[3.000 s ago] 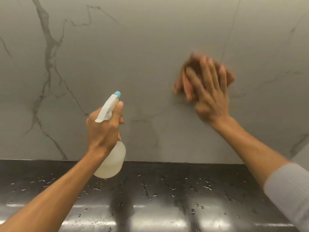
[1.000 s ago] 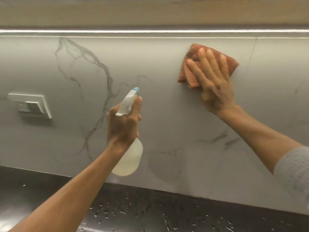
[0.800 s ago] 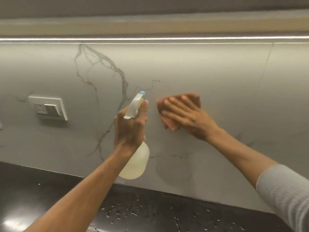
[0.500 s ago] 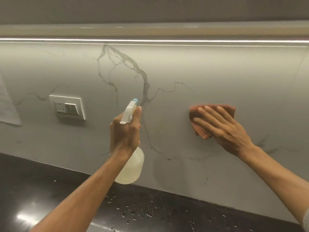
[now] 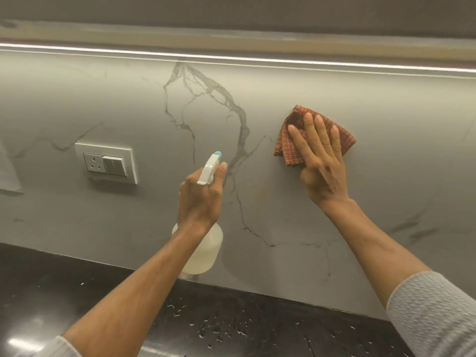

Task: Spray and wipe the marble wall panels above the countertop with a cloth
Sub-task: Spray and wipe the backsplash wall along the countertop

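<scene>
The grey marble wall panel [image 5: 128,222] with dark veins fills the view above the black countertop [image 5: 64,292]. My right hand [image 5: 322,166] lies flat with fingers spread, pressing a folded orange-red cloth [image 5: 289,148] against the panel at upper right. My left hand [image 5: 199,199] grips a spray bottle [image 5: 206,253] by its neck, thumb beside the white trigger head, whose blue nozzle tip points at the wall. The bottle's round body holds pale liquid and hangs just above the countertop's back edge.
A white socket and switch plate [image 5: 107,162] sits on the wall to the left. A light strip [image 5: 257,60] runs under the cabinet above. Water droplets [image 5: 219,328] dot the countertop. A pale sheet edge [image 5: 7,171] shows at far left.
My right hand and the cloth have moved up the panel from half a second ago. The view has shifted left, bringing the socket plate further in. My left hand keeps hold of the bottle.
</scene>
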